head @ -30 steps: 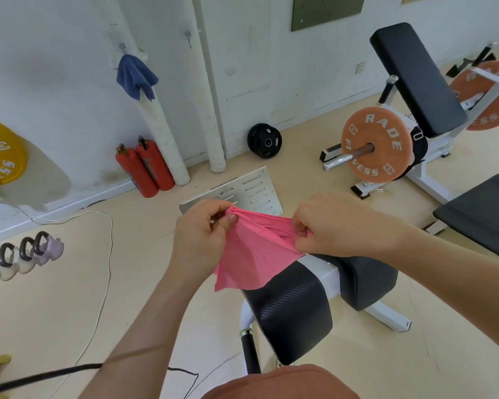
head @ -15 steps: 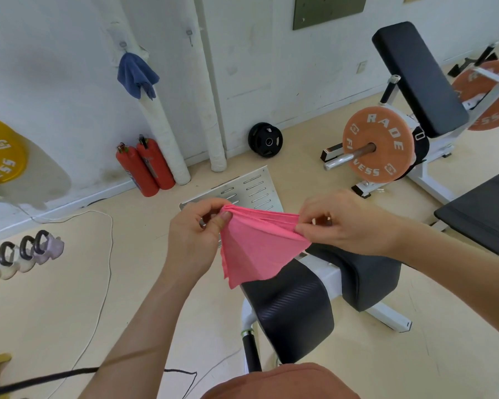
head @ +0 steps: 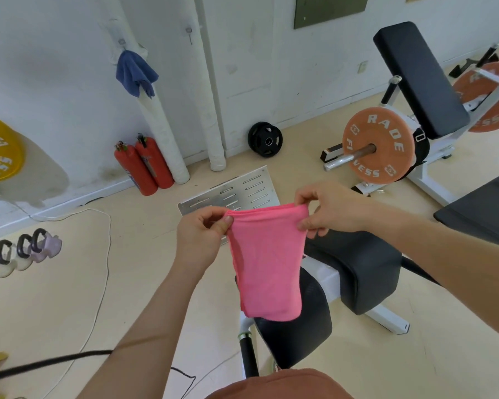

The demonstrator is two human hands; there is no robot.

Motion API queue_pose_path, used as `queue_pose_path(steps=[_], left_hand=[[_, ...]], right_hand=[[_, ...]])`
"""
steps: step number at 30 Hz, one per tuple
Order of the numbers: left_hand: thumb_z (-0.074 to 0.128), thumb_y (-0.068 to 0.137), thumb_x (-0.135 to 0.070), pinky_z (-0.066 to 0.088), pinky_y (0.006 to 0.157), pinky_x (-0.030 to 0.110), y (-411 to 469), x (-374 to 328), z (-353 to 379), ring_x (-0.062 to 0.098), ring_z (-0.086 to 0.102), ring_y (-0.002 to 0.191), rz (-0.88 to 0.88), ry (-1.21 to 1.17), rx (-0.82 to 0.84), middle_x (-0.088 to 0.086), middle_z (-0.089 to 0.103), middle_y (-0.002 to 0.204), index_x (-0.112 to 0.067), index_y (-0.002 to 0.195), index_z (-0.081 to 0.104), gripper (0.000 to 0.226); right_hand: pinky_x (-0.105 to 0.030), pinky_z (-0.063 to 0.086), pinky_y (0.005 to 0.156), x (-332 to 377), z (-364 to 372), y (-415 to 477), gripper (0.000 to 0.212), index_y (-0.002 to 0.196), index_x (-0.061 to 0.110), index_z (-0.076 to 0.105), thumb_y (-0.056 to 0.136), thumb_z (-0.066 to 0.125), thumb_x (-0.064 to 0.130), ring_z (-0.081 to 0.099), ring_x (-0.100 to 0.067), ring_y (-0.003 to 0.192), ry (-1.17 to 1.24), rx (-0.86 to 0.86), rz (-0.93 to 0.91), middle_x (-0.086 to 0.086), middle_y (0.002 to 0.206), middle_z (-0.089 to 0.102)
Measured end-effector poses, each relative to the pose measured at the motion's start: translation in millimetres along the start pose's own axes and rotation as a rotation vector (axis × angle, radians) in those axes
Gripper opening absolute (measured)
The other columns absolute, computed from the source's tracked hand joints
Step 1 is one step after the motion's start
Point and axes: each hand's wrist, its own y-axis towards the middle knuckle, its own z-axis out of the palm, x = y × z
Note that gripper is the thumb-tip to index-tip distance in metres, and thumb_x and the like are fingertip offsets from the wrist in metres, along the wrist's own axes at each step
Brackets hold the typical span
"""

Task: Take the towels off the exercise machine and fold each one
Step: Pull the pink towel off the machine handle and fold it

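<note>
The pink towel was held in the air at the centre of the view, above the exercise machine and apart from its pads. The left hand pinched the towel's upper corner at 9 o'clock between thumb and curled fingers. The right hand pinched the opposite corner at 3 o'clock in the same way. The top edge ran taut between them and showed several bunched layers. The cloth hung as a long, soft rectangle of fine matt weave with rounded lower corners. Behind it stood the machine's black textured seat pad at 6 o'clock and a smooth black vinyl roller cushion on a white steel frame at 4 o'clock. A slotted bright metal plate lay at 12 o'clock. A crumpled blue cloth hung from a hook on a white wrapped pipe at 11 o'clock, above two red cylindrical fire extinguishers. An orange disc-shaped weight plate sat on a chrome bar at 2 o'clock.
</note>
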Motion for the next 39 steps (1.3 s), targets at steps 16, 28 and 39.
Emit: queue_pose_path(steps=[16,28,39], left_hand=[[0.067,0.084,-0.015,0.032,0.079,0.016,-69.9,98.1,38.1,0.017,0.057,0.096,0.121,0.628,0.508,-0.003,0.07,0.099,-0.019,0.101,0.073,0.018],[0.053,0.088,-0.016,0.043,0.073,0.034,-124.3,136.2,101.0,0.022,0.055,0.087,0.252,0.636,0.836,-0.001,0.059,0.097,-0.014,0.09,0.059,0.006],[0.048,0.086,-0.009,0.046,0.082,0.032,-117.3,138.6,110.0,0.021,0.056,0.1,0.162,0.682,0.904,0.0,0.062,0.109,-0.016,0.102,0.068,0.027]], right_hand=[[-0.031,0.058,0.068,-141.1,122.2,-32.8,0.015,0.095,0.019,0.07,0.08,0.072,0.023,0.068,-0.017,0.083,-0.908,-0.084,-0.39,0.002,0.096,0.071],[-0.031,0.049,0.066,-160.7,204.6,-80.8,0.027,0.075,0.031,0.069,0.093,0.054,0.043,0.06,-0.014,0.067,0.248,-0.45,0.575,0.011,0.063,0.062],[-0.035,0.051,0.068,-144.0,256.8,-66.2,0.019,0.093,0.006,0.062,0.086,0.055,-0.011,0.062,-0.025,0.078,1.636,-0.5,0.901,-0.011,0.088,0.066]])
